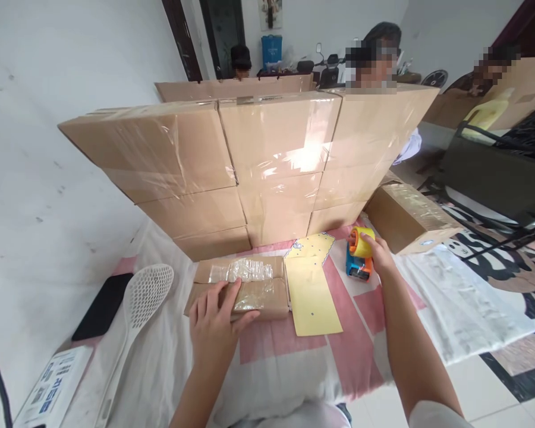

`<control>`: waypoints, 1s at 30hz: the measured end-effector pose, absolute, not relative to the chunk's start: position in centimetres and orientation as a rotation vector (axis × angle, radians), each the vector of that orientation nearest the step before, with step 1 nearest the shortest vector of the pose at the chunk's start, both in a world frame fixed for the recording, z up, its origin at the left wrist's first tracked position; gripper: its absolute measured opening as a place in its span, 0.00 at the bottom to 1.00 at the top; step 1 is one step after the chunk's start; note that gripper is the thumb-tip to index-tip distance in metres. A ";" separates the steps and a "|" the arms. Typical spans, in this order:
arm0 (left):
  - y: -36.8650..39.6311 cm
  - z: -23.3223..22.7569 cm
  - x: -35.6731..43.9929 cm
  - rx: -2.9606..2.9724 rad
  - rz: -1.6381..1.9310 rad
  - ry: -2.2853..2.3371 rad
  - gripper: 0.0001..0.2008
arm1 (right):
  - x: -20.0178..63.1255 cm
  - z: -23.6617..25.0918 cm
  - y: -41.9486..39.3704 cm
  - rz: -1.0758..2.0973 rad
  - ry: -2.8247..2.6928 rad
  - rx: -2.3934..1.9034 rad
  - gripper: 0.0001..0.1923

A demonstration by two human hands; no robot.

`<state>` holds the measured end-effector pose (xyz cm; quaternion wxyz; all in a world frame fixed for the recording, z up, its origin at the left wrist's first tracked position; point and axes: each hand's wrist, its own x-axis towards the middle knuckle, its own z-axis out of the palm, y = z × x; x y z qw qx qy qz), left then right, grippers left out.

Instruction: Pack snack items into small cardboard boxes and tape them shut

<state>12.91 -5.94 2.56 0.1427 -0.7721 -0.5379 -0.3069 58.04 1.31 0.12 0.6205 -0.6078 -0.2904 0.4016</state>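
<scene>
Both forearms come in from the near edge of the cloth-covered surface [294,368]. Stacked wall of taped cartons [249,166] runs along the far edge, biggest thing here. Lone carton [405,220] lies at the far right. White slotted spoon [138,309] and black phone [102,306] sit near the left edge; yellow sheet [312,297] at centre.

Small flat cardboard box [241,288] sits centre, just in front of the stack, its tape wrinkled on top. Left hand [214,327] rests flat on its near half, fingers spread, pressing rather than clenched. Box looks light and stiff, tape slick; best held by the cardboard edges.

Right hand [378,252] is wrapped around a tape dispenser [359,255] right of the sheet; looks like it's resting on the cloth, hard to tell. Rigid plastic, grip at the handle.
</scene>
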 end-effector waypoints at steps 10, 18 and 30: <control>-6.8 3.7 13.9 -2.353 -0.749 -1.639 0.32 | 49.8 1.6 0.4 1.067 -0.757 -1.092 0.17; -9.4 3.8 15.5 -2.341 -0.831 -1.693 0.34 | 45.2 4.3 -2.2 1.258 -0.767 -0.806 0.17; -11.5 1.0 27.7 -3.068 -1.653 -2.607 0.31 | 43.6 4.2 -4.7 1.269 -1.099 -0.863 0.18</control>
